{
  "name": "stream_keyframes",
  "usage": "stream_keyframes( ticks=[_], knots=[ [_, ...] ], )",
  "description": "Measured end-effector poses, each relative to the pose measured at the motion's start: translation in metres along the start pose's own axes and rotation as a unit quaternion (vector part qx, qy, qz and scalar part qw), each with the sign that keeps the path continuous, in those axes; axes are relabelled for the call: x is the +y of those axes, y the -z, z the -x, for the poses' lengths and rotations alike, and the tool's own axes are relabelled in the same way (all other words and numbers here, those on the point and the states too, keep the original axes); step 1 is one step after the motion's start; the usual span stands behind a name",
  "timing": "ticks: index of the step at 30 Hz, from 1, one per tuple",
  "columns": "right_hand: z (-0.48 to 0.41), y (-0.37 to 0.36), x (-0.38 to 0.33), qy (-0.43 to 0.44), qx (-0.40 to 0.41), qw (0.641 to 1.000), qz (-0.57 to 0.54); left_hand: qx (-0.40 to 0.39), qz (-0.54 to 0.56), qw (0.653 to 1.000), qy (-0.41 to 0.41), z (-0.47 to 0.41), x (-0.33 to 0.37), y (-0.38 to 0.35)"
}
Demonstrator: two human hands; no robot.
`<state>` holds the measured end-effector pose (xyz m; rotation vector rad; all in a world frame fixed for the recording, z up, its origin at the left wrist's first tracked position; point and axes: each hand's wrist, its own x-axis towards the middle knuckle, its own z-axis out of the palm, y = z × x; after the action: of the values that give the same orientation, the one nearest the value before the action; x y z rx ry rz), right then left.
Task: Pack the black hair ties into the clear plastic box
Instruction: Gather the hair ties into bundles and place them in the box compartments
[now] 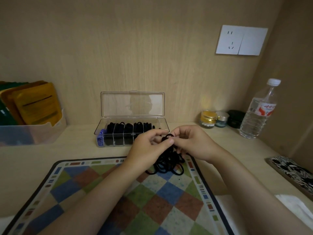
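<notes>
Clear plastic box (115,145) sits on the desk (76,150) against the back wall, with its lid (132,104) open and upright behind it. Most compartments hold black ties; the leftmost holds something blue (100,139). Both hands are just in front of the box's right end and cover its front right corner. Left hand (147,149) and right hand (192,143) pinch one black hair tie (166,137) between them. Left thumb and forefinger are pressed on the loop. Right fingers are curled in around it; exact contact there is hard to tell. Directly below the hands, nearer the camera than the box, the pile of loose black hair ties (166,164) lies on the far right corner of a chequered mat (118,192). Right of the box: gold-lidded jar (208,118), smaller silver-lidded jar (221,118), dark case (236,118), then water bottle (259,114). Left of the box: a bin (25,134) of yellow packets. Wall socket (240,40) is above and right of the box.
</notes>
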<state>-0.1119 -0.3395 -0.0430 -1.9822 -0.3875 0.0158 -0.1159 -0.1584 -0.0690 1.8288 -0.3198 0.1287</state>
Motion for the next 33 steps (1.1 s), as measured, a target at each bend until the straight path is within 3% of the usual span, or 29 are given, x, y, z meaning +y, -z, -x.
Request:
stream_keyframes(
  ticks=[6,10,12,16,24,27,30,33],
  knots=[
    [-0.003,0.010,0.006,-0.026,-0.015,0.999,0.010,-0.005,0.008,0.999,0.040,-0.002,-0.002,0.002],
    [-0.006,0.043,0.029,-0.041,0.058,0.969,0.236,0.012,-0.037,0.999,0.026,-0.002,-0.003,0.005],
    [-0.005,0.055,0.040,-0.072,0.061,0.955,0.282,0.013,-0.089,0.996,0.016,-0.003,-0.003,0.006],
    [-0.004,0.062,0.054,-0.126,0.036,0.940,0.316,0.001,-0.106,0.994,0.018,-0.004,-0.004,0.003],
    [-0.008,0.047,0.048,-0.107,0.062,0.938,0.322,0.012,-0.025,0.998,0.051,-0.001,0.000,-0.001],
    [-0.007,0.032,0.029,-0.018,0.144,0.976,0.161,0.037,-0.005,0.997,0.065,-0.001,0.000,-0.001],
    [-0.002,0.008,0.002,-0.002,0.073,0.997,-0.027,0.049,0.020,0.995,0.085,-0.003,-0.002,0.002],
    [-0.005,-0.014,0.000,0.031,0.063,0.997,-0.014,0.028,0.041,0.994,0.102,-0.005,-0.003,0.004]
  ],
)
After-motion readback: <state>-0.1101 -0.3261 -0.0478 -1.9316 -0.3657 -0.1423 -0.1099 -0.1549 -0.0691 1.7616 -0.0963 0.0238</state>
